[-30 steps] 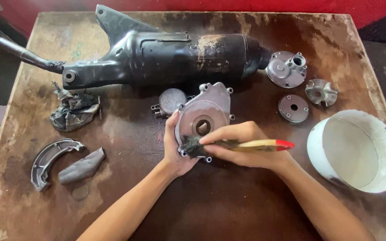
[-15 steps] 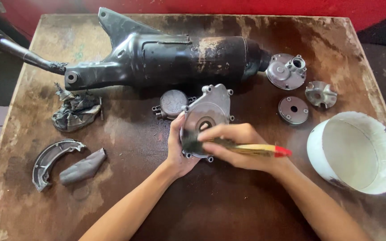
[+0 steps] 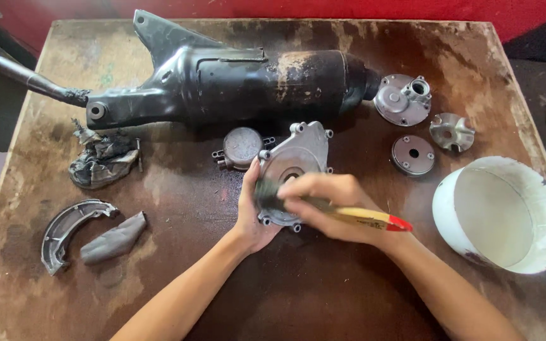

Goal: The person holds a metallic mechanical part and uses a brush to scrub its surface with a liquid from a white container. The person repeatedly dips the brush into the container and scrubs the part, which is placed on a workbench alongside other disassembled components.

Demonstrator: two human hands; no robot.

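Brush head shifted slightly up the cover's left side; handle now angled lower to the right.

Grey metal engine cover (image 3: 298, 158) is gripped at its left edge by the left hand (image 3: 251, 211), fingers curled shut around the rim, above the worn wooden table (image 3: 323, 284). Paintbrush (image 3: 349, 215) with yellow handle and red tip is pinched closed in the right hand (image 3: 330, 205), bristles pressed on the cover's face. Black exhaust muffler (image 3: 235, 82) lies behind; white bowl (image 3: 500, 215) is set well to the right.

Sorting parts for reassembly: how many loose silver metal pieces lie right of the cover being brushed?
3: a housing cover by the exhaust's end, an impeller right of it, a round disc below them. None seem hidden.
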